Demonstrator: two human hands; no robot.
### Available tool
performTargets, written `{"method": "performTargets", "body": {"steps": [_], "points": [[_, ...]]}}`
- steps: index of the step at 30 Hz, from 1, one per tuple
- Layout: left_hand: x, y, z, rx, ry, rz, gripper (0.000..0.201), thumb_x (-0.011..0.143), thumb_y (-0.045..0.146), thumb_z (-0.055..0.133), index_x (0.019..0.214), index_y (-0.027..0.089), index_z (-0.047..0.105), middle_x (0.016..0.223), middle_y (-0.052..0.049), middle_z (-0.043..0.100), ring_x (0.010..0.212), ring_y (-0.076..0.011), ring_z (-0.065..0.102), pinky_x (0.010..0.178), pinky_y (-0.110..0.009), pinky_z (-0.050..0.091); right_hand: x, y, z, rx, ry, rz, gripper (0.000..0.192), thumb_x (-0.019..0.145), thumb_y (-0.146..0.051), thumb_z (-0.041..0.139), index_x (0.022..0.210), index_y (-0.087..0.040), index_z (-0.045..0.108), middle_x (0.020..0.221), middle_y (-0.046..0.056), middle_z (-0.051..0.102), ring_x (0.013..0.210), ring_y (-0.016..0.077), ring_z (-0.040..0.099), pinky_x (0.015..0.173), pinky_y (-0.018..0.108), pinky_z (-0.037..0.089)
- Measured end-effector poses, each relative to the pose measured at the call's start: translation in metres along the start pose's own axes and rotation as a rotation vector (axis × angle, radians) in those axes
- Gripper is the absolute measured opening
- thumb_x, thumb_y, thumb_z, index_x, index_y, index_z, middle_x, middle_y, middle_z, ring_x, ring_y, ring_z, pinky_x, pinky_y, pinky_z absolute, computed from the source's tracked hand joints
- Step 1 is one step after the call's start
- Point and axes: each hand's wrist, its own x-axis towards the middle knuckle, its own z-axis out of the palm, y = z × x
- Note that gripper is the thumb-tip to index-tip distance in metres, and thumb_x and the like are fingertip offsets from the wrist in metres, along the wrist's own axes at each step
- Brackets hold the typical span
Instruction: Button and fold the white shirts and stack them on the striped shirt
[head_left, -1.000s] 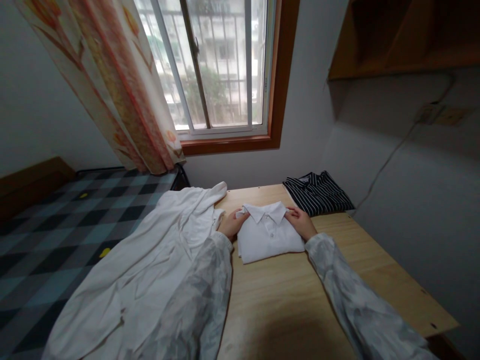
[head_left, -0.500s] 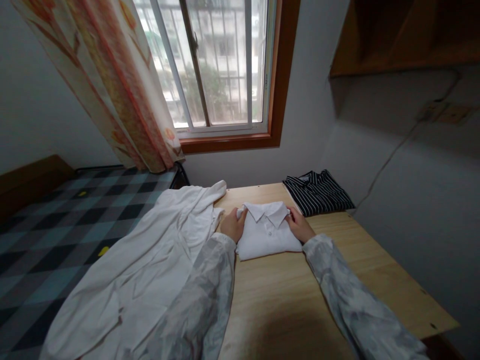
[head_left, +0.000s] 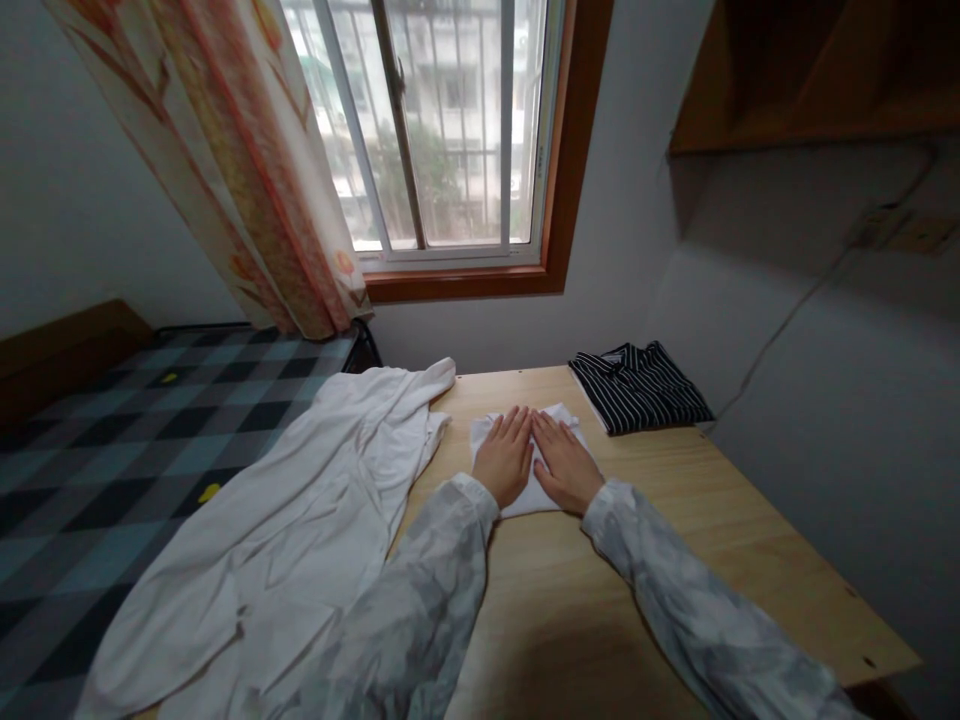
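Note:
A folded white collared shirt [head_left: 534, 498] lies on the wooden board in front of me, largely covered by my two hands. My left hand [head_left: 507, 456] rests flat on its left half, fingers stretched toward the collar. Flat on the right half is my right hand [head_left: 564, 462], its fingertips close to those of the left. Neither hand grips the cloth. Most of the collar and the button front is hidden beneath the fingers.
A loose, unfolded white garment [head_left: 300, 530] spreads over the left of the board [head_left: 750, 540]. The folded black-and-white striped shirt [head_left: 641, 388] sits at the far right corner. Beyond are a checked bed [head_left: 97, 470], a curtain [head_left: 240, 180] and a wall shelf [head_left: 810, 90].
Both hands have let go of the shirt's side edges near the collar and moved inward, now lying flat on top of it. The view has shifted slightly.

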Motion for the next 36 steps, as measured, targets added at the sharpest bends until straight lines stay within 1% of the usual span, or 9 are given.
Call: {"method": "performTargets", "body": {"steps": [5, 9, 12, 17, 19, 22, 27, 31, 36], "points": [[-0.014, -0.019, 0.024, -0.009, -0.051, -0.108, 0.062, 0.109, 0.042, 0.043, 0.165, 0.014, 0.044, 0.173, -0.017, 0.04, 0.164, -0.0311, 0.032, 0.135, -0.053, 0.024, -0.003, 0.017, 0.016, 0.007, -0.093, 0.0, 0.074, 0.106, -0.042, 0.044, 0.173, -0.014, 0.029, 0.177, 0.015, 0.029, 0.166, 0.029, 0.025, 0.136, 0.053, 0.021], [-0.016, -0.024, 0.023, 0.004, -0.03, -0.16, 0.065, 0.108, 0.047, 0.046, 0.166, 0.017, 0.043, 0.173, -0.016, 0.041, 0.164, -0.0325, 0.032, 0.135, -0.054, 0.023, -0.007, 0.045, 0.008, 0.006, -0.101, 0.052, 0.076, 0.108, -0.058, 0.042, 0.173, -0.021, 0.029, 0.178, 0.012, 0.028, 0.166, 0.03, 0.024, 0.135, 0.056, 0.021], [-0.018, -0.028, 0.02, 0.001, -0.011, -0.214, 0.07, 0.105, 0.053, 0.05, 0.165, 0.018, 0.044, 0.173, -0.017, 0.04, 0.163, -0.034, 0.033, 0.135, -0.056, 0.019, -0.014, 0.067, 0.004, 0.001, -0.086, 0.126, 0.082, 0.107, -0.064, 0.041, 0.174, -0.02, 0.026, 0.179, 0.013, 0.025, 0.166, 0.0314, 0.025, 0.133, 0.057, 0.023], [-0.022, -0.046, 0.011, -0.027, 0.072, -0.409, 0.077, 0.099, 0.061, 0.057, 0.161, 0.016, 0.048, 0.169, -0.022, 0.045, 0.161, -0.0406, 0.035, 0.134, -0.06, 0.017, -0.026, 0.089, 0.003, 0.024, -0.054, 0.192, 0.088, 0.103, -0.07, 0.047, 0.171, -0.017, 0.033, 0.175, 0.018, 0.033, 0.164, 0.0342, 0.031, 0.134, 0.057, 0.023], [-0.023, -0.05, 0.006, -0.017, 0.108, -0.468, 0.079, 0.099, 0.063, 0.058, 0.158, 0.011, 0.049, 0.166, -0.026, 0.048, 0.159, -0.0435, 0.037, 0.132, -0.059, 0.02, -0.028, 0.089, 0.002, 0.053, -0.04, 0.202, 0.086, 0.103, -0.07, 0.048, 0.169, -0.015, 0.038, 0.175, 0.019, 0.034, 0.164, 0.035, 0.031, 0.134, 0.058, 0.021], [-0.025, -0.05, -0.001, -0.003, 0.112, -0.43, 0.078, 0.1, 0.062, 0.057, 0.154, 0.006, 0.052, 0.159, -0.029, 0.054, 0.153, -0.0442, 0.045, 0.13, -0.057, 0.027, -0.027, 0.085, -0.001, 0.116, 0.005, 0.208, 0.079, 0.101, -0.065, 0.053, 0.164, -0.016, 0.046, 0.17, 0.02, 0.043, 0.16, 0.036, 0.037, 0.133, 0.06, 0.023], [-0.028, -0.052, -0.007, -0.022, 0.132, -0.343, 0.065, 0.097, 0.054, 0.063, 0.145, 0.012, 0.058, 0.143, -0.024, 0.067, 0.138, -0.0393, 0.06, 0.125, -0.055, 0.037, -0.019, 0.077, -0.006, 0.395, 0.121, 0.216, 0.07, 0.085, -0.044, 0.073, 0.149, -0.019, 0.057, 0.147, 0.018, 0.066, 0.137, 0.0343, 0.062, 0.122, 0.057, 0.042], [-0.027, -0.056, -0.008, -0.012, 0.129, -0.338, 0.063, 0.094, 0.051, 0.067, 0.143, 0.011, 0.059, 0.14, -0.024, 0.068, 0.134, -0.0394, 0.062, 0.122, -0.054, 0.041, -0.007, 0.07, -0.006, 0.767, 0.138, 0.343, 0.069, 0.076, -0.036, 0.074, 0.141, -0.022, 0.055, 0.133, 0.014, 0.072, 0.116, 0.0286, 0.074, 0.103, 0.048, 0.06], [-0.028, -0.059, -0.006, 0.03, 0.146, -0.301, 0.062, 0.096, 0.052, 0.065, 0.141, 0.01, 0.059, 0.138, -0.024, 0.069, 0.133, -0.04, 0.063, 0.122, -0.056, 0.041, 0.002, 0.055, -0.007, 1.076, 0.242, 0.569, 0.071, 0.062, -0.036, 0.088, 0.127, -0.023, 0.062, 0.126, 0.014, 0.077, 0.111, 0.0324, 0.077, 0.096, 0.05, 0.064]]}}
